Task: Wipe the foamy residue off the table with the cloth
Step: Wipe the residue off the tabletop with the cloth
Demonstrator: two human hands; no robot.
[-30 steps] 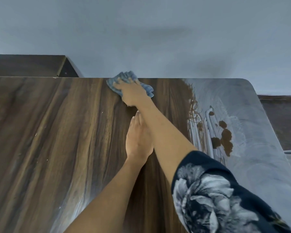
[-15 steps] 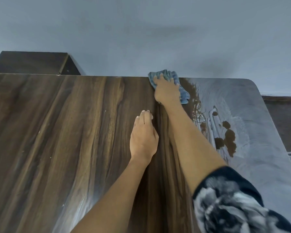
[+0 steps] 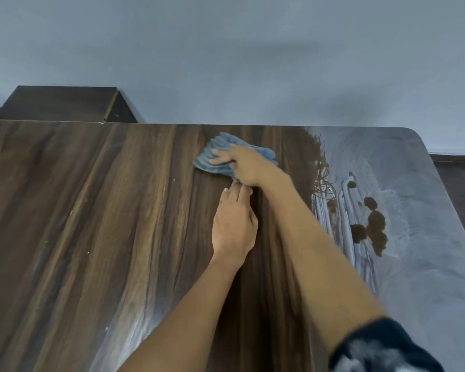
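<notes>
A bunched blue cloth (image 3: 214, 153) lies on the dark wood-grain table (image 3: 91, 210), near its far edge. My right hand (image 3: 243, 165) lies over the cloth, fingers pointing left, holding it down against the wood. My left hand (image 3: 234, 224) rests flat on the table just below the right wrist, fingers straight. Whitish foamy residue (image 3: 419, 216) covers the right part of the table in swirled streaks, with a few dark brown patches (image 3: 375, 224) showing through it. The cloth sits left of the foam's edge.
A grey wall (image 3: 226, 63) rises directly behind the table's far edge. A dark wooden cabinet top (image 3: 62, 103) stands at the back left. The table's right corner is rounded (image 3: 416, 138), with a dark surface beyond it.
My right hand has swept the cloth right to the foam's edge, then back left and slightly toward me. My left hand has stayed flat in the same place.
</notes>
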